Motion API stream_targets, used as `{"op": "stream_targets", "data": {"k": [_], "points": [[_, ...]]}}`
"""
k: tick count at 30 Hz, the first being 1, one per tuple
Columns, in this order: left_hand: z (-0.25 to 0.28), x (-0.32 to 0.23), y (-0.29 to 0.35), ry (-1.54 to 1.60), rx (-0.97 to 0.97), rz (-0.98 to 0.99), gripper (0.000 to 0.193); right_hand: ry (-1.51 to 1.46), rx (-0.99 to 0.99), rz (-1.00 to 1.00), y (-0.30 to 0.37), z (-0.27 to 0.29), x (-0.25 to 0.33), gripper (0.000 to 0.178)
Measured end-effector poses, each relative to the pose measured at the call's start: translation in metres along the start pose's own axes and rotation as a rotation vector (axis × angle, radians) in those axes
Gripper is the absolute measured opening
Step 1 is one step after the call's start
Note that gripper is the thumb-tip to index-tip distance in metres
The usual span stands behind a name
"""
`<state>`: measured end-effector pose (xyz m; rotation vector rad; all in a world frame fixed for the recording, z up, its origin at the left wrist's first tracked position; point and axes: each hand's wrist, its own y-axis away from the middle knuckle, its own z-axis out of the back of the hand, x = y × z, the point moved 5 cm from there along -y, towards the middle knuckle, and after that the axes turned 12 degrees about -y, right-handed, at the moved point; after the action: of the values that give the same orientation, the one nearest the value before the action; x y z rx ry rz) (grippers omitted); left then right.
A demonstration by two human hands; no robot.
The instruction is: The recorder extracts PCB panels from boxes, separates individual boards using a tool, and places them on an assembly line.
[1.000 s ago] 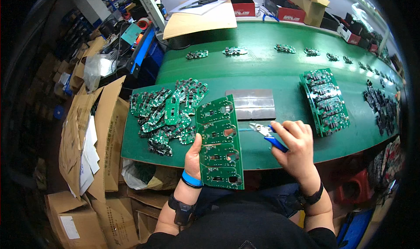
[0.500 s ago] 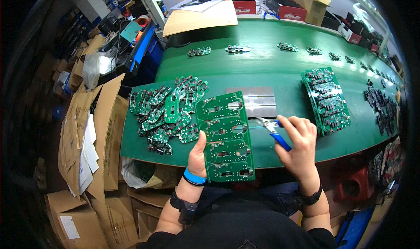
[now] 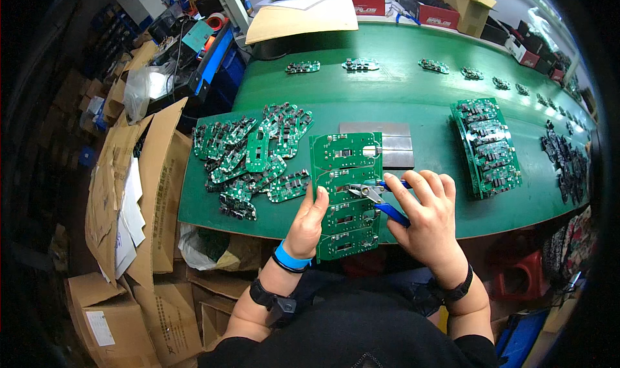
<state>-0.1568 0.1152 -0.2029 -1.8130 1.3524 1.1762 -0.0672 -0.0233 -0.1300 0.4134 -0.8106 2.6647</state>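
A green circuit board panel [image 3: 349, 216], made of several joined sections, is held up in front of me at the table's near edge. My left hand [image 3: 307, 229] grips it by its left edge, with the thumb lying on the face and the other fingers hidden behind. In my right hand [image 3: 427, 216] is a pair of blue-handled cutting pliers [image 3: 391, 211]. Their metal jaws lie over the middle of the panel, by a slot in its second section. Whether the jaws touch the board I cannot tell. Behind the panel, a grey metal plate [image 3: 395, 149] rests on the table.
A heap of separate circuit boards [image 3: 258, 151] lies left on the green table [image 3: 387, 51]. More panels are stacked [image 3: 487, 148] at the right, beside dark small parts [image 3: 565, 161]. A row of boards [image 3: 360, 65] runs along the back. Cardboard boxes [image 3: 139, 200] stand left.
The pliers have moved left and slightly down, onto the panel's face. My left hand has shifted right with the panel, which now stands straighter.
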Motion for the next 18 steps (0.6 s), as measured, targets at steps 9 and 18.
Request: {"op": "stream_targets", "data": {"k": [9, 18], "points": [[0.0016, -0.0015, 0.0007, -0.139, -0.075, -0.021, 0.042, 0.03, 0.032, 0.001, -0.0003, -0.0026, 0.0001, 0.061], [0.0009, 0.0005, 0.0003, -0.157, -0.065, -0.027, 0.043, 0.04, 0.023, -0.006, 0.0016, -0.0033, 0.0002, 0.063]]}}
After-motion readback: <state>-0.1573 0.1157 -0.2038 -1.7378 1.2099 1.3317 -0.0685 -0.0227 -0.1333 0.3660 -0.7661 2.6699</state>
